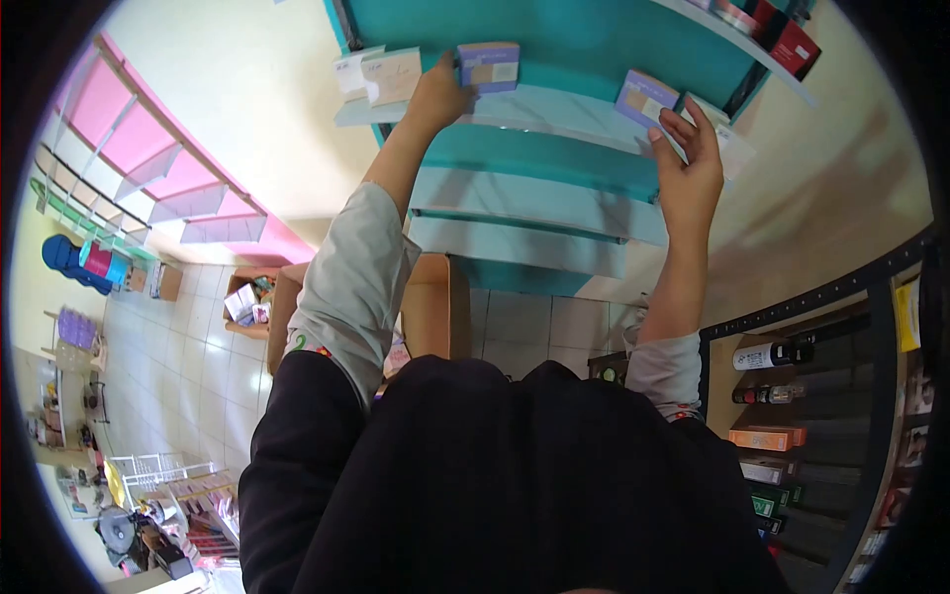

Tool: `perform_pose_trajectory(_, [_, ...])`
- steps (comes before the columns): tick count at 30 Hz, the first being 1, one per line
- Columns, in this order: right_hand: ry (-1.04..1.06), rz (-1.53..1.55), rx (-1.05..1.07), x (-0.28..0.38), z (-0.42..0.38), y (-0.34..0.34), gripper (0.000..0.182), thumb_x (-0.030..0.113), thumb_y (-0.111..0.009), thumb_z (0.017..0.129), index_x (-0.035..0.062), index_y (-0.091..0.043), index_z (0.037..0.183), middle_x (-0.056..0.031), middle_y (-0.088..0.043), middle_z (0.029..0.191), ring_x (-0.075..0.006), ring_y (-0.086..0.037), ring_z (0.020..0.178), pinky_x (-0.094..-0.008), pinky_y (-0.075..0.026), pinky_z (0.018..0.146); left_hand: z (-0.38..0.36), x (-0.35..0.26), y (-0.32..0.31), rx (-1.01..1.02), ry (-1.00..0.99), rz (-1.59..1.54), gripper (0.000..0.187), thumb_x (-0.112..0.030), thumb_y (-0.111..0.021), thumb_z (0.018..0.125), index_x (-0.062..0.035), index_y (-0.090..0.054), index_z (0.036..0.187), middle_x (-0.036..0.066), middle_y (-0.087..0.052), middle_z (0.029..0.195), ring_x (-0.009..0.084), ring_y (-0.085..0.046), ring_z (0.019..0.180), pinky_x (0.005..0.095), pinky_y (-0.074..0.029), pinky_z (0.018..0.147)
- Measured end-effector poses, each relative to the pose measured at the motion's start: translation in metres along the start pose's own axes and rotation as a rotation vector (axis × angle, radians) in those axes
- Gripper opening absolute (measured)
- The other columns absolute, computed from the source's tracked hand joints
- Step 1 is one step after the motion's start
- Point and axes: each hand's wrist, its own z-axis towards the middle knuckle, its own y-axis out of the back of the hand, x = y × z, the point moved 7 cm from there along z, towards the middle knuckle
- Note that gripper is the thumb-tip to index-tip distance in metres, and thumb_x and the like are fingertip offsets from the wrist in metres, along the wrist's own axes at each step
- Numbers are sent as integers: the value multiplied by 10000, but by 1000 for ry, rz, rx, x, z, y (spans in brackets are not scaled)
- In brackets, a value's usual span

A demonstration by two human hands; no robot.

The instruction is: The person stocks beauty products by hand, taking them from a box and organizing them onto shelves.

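Note:
My left hand (pixel 440 94) is at the top shelf (pixel 554 109), closed at the left edge of a small purple box (pixel 488 67) with a brown and pale front. Some of its fingers are hidden. Just left of that hand stand a cream box (pixel 393 76) and a white box (pixel 354 74) with faint writing. My right hand (pixel 691 148) is raised at the shelf's right end, fingers apart and holding nothing that I can see. Close to its fingertips a second purple box (pixel 646 97) leans on the shelf. Behind the hand is a whitish box (pixel 734 153), partly covered.
Lower white shelves (pixel 534 203) run along the teal wall panel. On the floor stand an open cardboard box (pixel 435 307) and another carton (pixel 287 307) with packages. A dark rack (pixel 792 396) with bottles and boxes is at right. Red boxes (pixel 795 49) sit on a higher shelf.

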Motion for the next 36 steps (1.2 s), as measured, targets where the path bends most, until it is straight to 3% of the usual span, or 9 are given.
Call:
perform_pose_trajectory(6, [131,239,106,32,-51,-52,369,0,-604,832,9,-480,1179,-98,-629,969,-124,-577,897,-249,-442,784,-74,-50,58,-182,-274,268,532,-41,-651,752,0,-434,1237,203,-570,1124,367,-531,1065,392,-432,893])
perform_pose_trajectory(8, [50,309,215,31,-79,-90,340,-8,-590,842,0,-478,1163,-94,-626,956,-115,-576,886,-258,-453,787,-119,-70,98,-187,-382,155,549,-26,-466,839,170,-229,1294,328,-323,1306,455,-297,1253,450,-259,1060])
perform_pose_trajectory(11, [-18,324,451,14,-126,-153,339,1,-604,833,18,-494,1154,-72,-624,946,-114,-577,861,-255,-460,776,-185,-30,159,-428,-304,10,511,53,-607,683,-19,-499,1178,175,-545,1148,347,-493,1099,410,-402,936])
perform_pose_trajectory(12, [-88,330,532,2,-146,-179,336,11,-608,831,33,-506,1150,-60,-623,943,-111,-577,856,-253,-461,772,-205,7,165,-411,-255,191,457,-21,-638,762,-24,-496,1196,161,-557,1157,327,-522,1083,377,-422,907])
perform_pose_trajectory(18, [-543,274,1043,-100,-305,-324,250,50,-613,821,53,-569,1067,-26,-618,894,-100,-575,837,-241,-466,744,-390,234,184,-195,492,292,359,-52,-625,740,-47,-552,1091,151,-566,1091,331,-507,1057,387,-401,908])
perform_pose_trajectory(25, [-697,-46,1489,-251,-517,-402,387,116,-702,747,30,-560,1096,-86,-625,993,-162,-596,921,-287,-478,810,-565,370,107,47,957,91,343,-84,-655,710,-6,-577,1034,174,-625,996,332,-584,968,393,-446,855])
perform_pose_trajectory(31, [-726,-403,1424,-287,-555,-411,471,121,-706,718,27,-530,1144,-171,-553,1173,-293,-522,1107,-373,-414,940,-589,433,58,184,1107,-56,365,-82,-665,701,2,-579,1046,188,-621,1007,324,-586,983,381,-459,857])
perform_pose_trajectory(34, [-618,-414,1258,-299,-551,-425,456,87,-666,743,53,-515,1172,-179,-528,1206,-325,-494,1134,-389,-383,970,-588,457,44,234,1099,-54,360,-85,-667,715,0,-580,1054,191,-614,1022,329,-579,994,380,-455,865])
perform_pose_trajectory(36, [-336,-407,1197,-290,-535,-449,458,51,-643,738,69,-514,1177,-186,-525,1196,-355,-495,1111,-409,-381,965,-586,470,36,249,1075,-74,356,-89,-668,725,-2,-580,1058,193,-609,1031,332,-575,995,380,-453,870])
